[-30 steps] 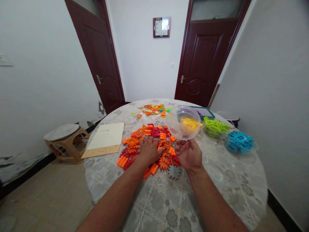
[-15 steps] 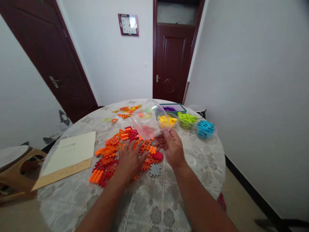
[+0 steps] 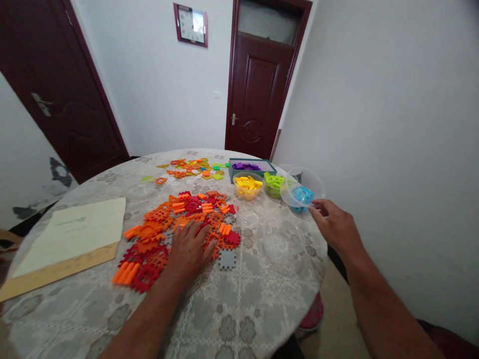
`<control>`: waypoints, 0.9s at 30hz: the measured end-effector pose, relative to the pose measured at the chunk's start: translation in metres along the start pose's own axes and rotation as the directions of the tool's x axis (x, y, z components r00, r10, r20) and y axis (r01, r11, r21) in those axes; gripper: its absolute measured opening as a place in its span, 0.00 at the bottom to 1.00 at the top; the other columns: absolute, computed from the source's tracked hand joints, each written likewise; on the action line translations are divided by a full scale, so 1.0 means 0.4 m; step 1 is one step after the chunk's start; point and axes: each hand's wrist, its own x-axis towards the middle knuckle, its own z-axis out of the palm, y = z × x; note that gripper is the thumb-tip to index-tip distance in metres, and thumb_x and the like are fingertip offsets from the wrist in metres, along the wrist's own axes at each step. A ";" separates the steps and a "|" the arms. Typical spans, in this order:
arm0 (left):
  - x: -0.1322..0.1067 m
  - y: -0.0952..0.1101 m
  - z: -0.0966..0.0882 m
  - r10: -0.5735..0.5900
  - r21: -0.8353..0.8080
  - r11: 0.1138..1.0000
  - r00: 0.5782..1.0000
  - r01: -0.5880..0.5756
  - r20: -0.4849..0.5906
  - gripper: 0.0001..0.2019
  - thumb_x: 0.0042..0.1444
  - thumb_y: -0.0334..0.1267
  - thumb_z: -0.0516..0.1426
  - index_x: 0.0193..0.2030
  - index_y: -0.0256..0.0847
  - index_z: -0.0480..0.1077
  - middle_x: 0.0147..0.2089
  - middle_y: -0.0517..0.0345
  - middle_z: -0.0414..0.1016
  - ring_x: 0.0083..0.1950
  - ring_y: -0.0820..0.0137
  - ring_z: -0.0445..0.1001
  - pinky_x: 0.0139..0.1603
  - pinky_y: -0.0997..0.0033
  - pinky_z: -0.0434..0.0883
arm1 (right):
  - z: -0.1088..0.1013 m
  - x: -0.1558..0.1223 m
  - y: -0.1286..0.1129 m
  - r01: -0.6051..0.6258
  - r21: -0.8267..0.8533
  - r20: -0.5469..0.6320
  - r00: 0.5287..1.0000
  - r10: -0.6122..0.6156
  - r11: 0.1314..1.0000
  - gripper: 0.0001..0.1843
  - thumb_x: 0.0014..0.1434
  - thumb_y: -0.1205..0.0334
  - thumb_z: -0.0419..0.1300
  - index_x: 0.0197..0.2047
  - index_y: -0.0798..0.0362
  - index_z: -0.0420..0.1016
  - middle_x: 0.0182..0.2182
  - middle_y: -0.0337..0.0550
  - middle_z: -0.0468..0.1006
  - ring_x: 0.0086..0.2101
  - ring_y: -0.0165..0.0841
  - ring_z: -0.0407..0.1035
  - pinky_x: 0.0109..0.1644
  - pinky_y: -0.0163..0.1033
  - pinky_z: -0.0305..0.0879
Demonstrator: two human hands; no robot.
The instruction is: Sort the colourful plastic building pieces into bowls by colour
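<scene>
My left hand [image 3: 190,248] lies palm down on a spread pile of red and orange plastic building pieces [image 3: 155,244], its fingers stretched and slightly apart. A grey square toothed piece [image 3: 227,259] sits at the pile's near right edge. Out at the right side of the table, my right hand [image 3: 335,222] pinches the rim of a clear plastic bowl [image 3: 315,182], which is tilted. Through and below that bowl shows a bowl of blue pieces [image 3: 299,206]. No pieces are visible inside the held bowl itself.
Bowls of yellow pieces [image 3: 249,185] and lime-green pieces [image 3: 274,184] stand near a dark green box [image 3: 271,167] with purple pieces [image 3: 247,167]. Transparent containers [image 3: 282,242] rest at right. Farther back lie mixed pieces [image 3: 190,167]; paper [image 3: 75,229] lies left.
My right hand has carried the clear bowl from above the pile to the right, beside the blue pieces. My left hand stays on the pile. The view has shifted right.
</scene>
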 end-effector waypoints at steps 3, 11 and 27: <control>0.005 -0.017 0.000 0.011 -0.002 1.000 0.997 -0.011 -0.074 0.18 0.68 0.50 0.56 0.58 0.43 0.75 0.61 0.43 0.77 0.65 0.49 0.72 0.68 0.41 0.66 | 0.056 0.007 0.041 0.017 -0.102 0.113 0.994 -0.005 0.995 0.17 0.68 0.51 0.58 0.52 0.51 0.80 0.42 0.50 0.87 0.41 0.43 0.81 0.46 0.44 0.73; 0.003 -0.035 0.007 0.050 -0.024 0.998 0.988 -0.054 -0.143 0.15 0.68 0.47 0.55 0.54 0.43 0.74 0.54 0.44 0.79 0.58 0.51 0.75 0.64 0.45 0.70 | 0.142 0.047 0.060 -0.005 -0.265 0.310 0.946 0.091 0.964 0.15 0.69 0.54 0.60 0.53 0.49 0.81 0.45 0.50 0.87 0.45 0.43 0.81 0.50 0.42 0.70; 0.000 -0.052 0.026 0.064 -0.022 0.997 0.987 -0.068 -0.147 0.14 0.68 0.46 0.55 0.54 0.43 0.73 0.52 0.44 0.79 0.56 0.51 0.76 0.60 0.47 0.72 | 0.177 0.021 0.158 -0.023 -0.168 0.282 0.957 0.070 0.986 0.21 0.69 0.61 0.55 0.63 0.49 0.74 0.45 0.46 0.87 0.43 0.40 0.80 0.48 0.39 0.69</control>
